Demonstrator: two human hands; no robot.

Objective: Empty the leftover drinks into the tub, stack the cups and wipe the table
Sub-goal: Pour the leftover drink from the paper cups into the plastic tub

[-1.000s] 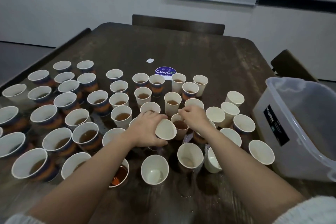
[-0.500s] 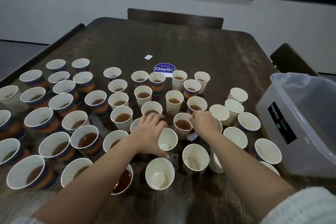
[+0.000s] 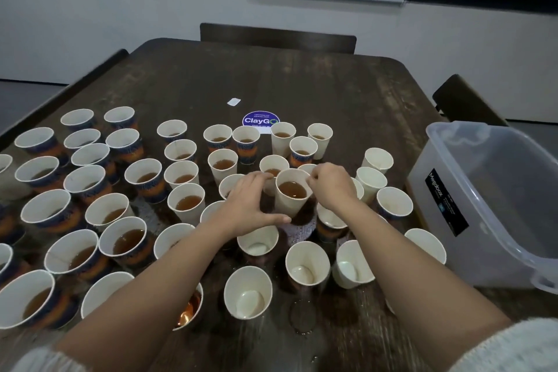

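Most cups [image 3: 185, 203] at 9 o'clock hold drink; a few by the tub [image 3: 495, 202] at 3 o'clock are empty, unstacked. Right hand [image 3: 330, 187] fingers pinch a full cup [image 3: 291, 192]; left hand [image 3: 250, 205] spread beside it. Bench [image 3: 302, 84] wet, unwiped.

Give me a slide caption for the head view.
Right hand lifts a full cup toward the tub.

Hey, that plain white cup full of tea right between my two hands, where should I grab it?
Grip the white cup around its upper wall, just under the rim, coming from the right with your right hand. It tapers downward and holds tea near the brim, so keep it upright. The tub stands on that side.
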